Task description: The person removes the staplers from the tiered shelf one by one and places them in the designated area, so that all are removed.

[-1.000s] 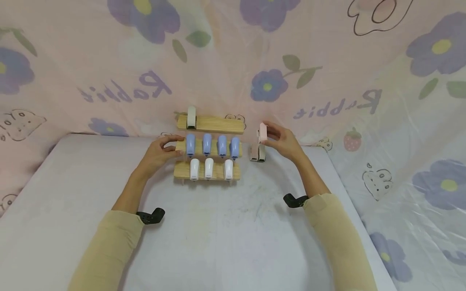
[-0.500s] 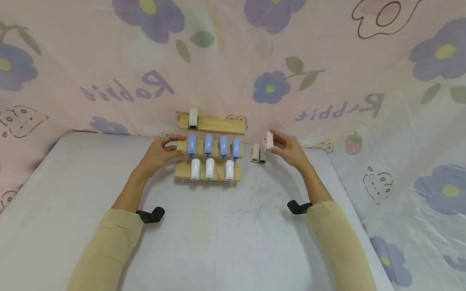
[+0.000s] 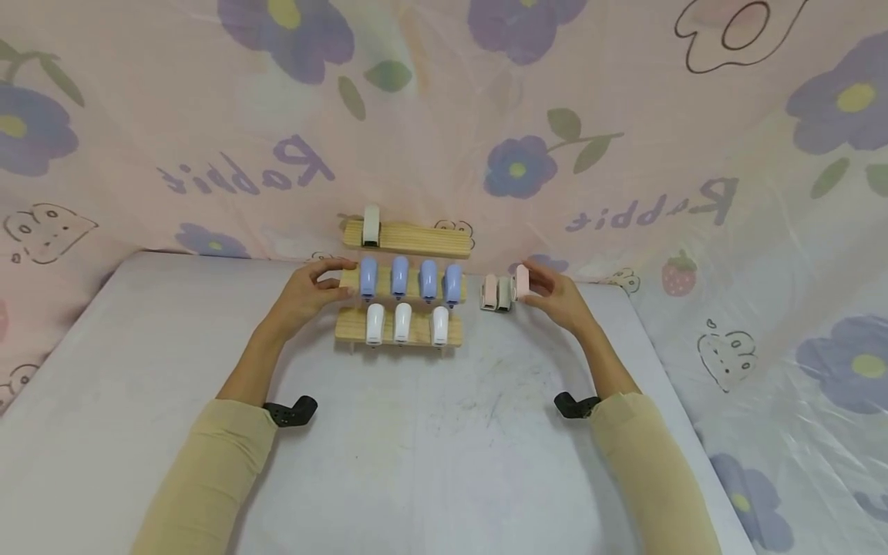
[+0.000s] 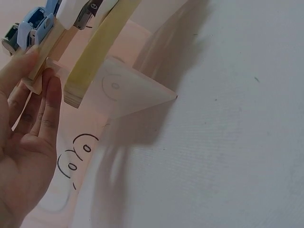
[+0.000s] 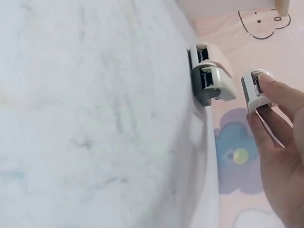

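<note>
My left hand (image 3: 298, 301) grips the left end of the middle board of a tiered wooden rack (image 3: 409, 330), thumb above and fingers below in the left wrist view. Several small blue staplers (image 3: 399, 277) line that board. White staplers (image 3: 401, 322) sit on the bottom board, and one greyish-white stapler (image 3: 371, 225) stands at the left of the top board. To the right, my right hand (image 3: 563, 304) pinches a pink stapler (image 3: 522, 284) between thumb and fingers. In the right wrist view it is off the table, beside another pink stapler (image 5: 217, 59) and a grey-green one (image 5: 218, 84), which stand together.
A white-covered table (image 3: 416, 455) lies under the rack. Right behind the rack hangs a flowered pink curtain (image 3: 430, 139), close to the table's back edge. Clear triangular side panels (image 4: 128, 90) support the rack's boards.
My right hand has lowered the pink stapler and moved it right, from above the two standing staplers to their right side. The left hand keeps its hold on the rack.
</note>
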Tool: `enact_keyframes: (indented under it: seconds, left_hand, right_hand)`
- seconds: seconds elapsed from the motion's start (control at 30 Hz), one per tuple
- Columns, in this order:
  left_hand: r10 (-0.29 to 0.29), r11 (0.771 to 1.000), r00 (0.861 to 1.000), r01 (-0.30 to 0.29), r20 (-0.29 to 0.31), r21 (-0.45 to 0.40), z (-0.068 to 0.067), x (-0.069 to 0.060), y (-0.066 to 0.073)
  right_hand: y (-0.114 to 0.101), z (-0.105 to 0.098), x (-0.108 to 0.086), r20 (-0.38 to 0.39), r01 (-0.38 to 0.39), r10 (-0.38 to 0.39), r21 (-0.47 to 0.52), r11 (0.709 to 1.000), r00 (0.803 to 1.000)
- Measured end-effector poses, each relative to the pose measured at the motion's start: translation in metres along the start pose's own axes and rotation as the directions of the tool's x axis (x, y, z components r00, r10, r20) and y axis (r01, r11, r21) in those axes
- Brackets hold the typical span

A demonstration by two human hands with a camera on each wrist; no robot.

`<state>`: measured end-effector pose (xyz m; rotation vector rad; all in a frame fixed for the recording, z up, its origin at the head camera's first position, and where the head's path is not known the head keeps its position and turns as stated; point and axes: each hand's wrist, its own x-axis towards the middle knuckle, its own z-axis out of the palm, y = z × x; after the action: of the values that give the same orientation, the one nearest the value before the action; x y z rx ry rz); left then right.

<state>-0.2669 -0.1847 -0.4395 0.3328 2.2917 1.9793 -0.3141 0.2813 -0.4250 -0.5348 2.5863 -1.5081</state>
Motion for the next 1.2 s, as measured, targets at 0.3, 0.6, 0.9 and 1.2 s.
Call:
enact_keyframes:
  seconds: [0.3,0.6,0.9,1.2]
  left_hand:
    - [0.001,1.000,1.000,-0.001,0.004,-0.013,-0.001,-0.001,-0.002]
    - [0.011,1.000,1.000,-0.011,0.002,-0.012,-0.001,0.000,-0.003]
    - [0.009,1.000,1.000,-0.009,0.005,-0.006,-0.001,0.002,-0.002]
    - [0.011,1.000,1.000,-0.011,0.008,0.002,-0.002,0.002,-0.003]
  right_hand:
    - [0.023,0.000,0.000,-0.008,-0.024,0.024,-0.013,1.000,1.000]
    - [0.006,0.005,-0.004,0.032,-0.079,0.077,0.052,0.996,0.996]
    - [0.022,0.007,0.001,0.018,-0.118,0.118,0.044,0.992,0.993]
    - [0.045,0.010,0.007,0.008,-0.101,0.100,0.015,0.995,0.995]
